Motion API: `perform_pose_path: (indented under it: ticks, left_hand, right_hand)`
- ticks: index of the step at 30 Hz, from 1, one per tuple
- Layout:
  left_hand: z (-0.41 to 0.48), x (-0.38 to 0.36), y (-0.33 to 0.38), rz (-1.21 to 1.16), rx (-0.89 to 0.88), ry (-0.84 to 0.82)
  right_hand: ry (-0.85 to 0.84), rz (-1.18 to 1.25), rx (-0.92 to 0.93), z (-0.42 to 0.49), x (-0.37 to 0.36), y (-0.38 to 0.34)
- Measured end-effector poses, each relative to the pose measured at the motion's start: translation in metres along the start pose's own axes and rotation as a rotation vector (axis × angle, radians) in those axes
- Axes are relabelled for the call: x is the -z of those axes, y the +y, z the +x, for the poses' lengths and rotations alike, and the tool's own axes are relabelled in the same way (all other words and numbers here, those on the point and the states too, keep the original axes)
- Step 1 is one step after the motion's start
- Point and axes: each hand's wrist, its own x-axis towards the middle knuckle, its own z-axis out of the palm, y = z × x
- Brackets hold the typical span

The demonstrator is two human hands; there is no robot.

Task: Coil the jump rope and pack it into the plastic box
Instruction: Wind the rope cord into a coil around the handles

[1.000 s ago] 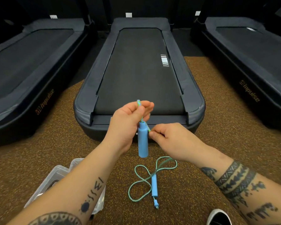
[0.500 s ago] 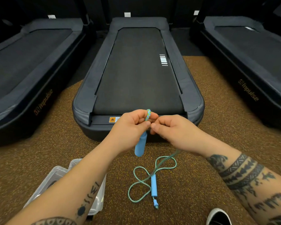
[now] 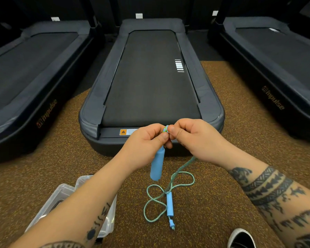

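A clear plastic box [image 3: 66,185] is standing open on the floor, well below and left of the fingers and partly covered by the left forearm, probably parked there so the finished bundle can drop straight in. The left hand [image 3: 147,140] is gripping the top of a blue handle [image 3: 157,165], fingers curled round it so it hangs down under the knuckles as a core for winding. The thumb and forefinger are pinching the first tight turns of the green jump rope [image 3: 166,130], which are showing just between the two sets of fingertips. The right hand [image 3: 191,138] is meeting it there, thumb and forefinger pinching the same turns and the other fingers curled in, likely feeding and tensioning the cord. The free length is running out beneath the right palm and dropping to loose loops [image 3: 144,211] on the floor, well below both hands, where the second handle [image 3: 169,205] is lying. Most of the rope is therefore not yet coiled. A shoe [image 3: 242,238] is showing at the lower right.
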Motion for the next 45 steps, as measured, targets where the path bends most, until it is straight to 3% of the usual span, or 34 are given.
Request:
perform_pose_path:
  ticks: [8, 14, 21, 23, 29, 36, 41, 45]
  left_hand:
    - [-0.003, -0.004, 0.003, -0.288, 0.037, -0.115]
    - [-0.001, -0.005, 0.008, -0.658, 0.037, -0.060]
    - [0.007, -0.003, 0.010, -0.938, 0.000, 0.171]
    - [0.009, -0.001, 0.007, -0.844, 0.015, 0.204]
    - [0.004, -0.004, 0.001, -0.213, 0.038, 0.100]
    - [-0.004, -0.003, -0.007, 0.004, -0.040, 0.075]
    - [-0.011, 0.004, -0.008, 0.178, -0.130, 0.065]
    - [-0.013, 0.007, -0.004, 0.170, -0.136, 0.045]
  right_hand:
    - [0.129, -0.025, 0.022, 0.004, 0.007, -0.001]
    - [0.185, -0.047, -0.001, 0.009, 0.003, 0.010]
    - [-0.070, -0.182, -0.126, -0.004, -0.028, 0.015]
    - [-0.100, -0.217, -0.135, -0.007, -0.030, 0.011]
    - [-0.092, -0.249, -0.118, -0.008, -0.016, -0.007]
    - [-0.141, 0.300, -0.221, -0.007, -0.012, -0.010]
    - [-0.149, 0.330, -0.217, -0.008, -0.010, -0.017]
    - [-0.114, 0.333, -0.184, -0.006, -0.007, -0.021]
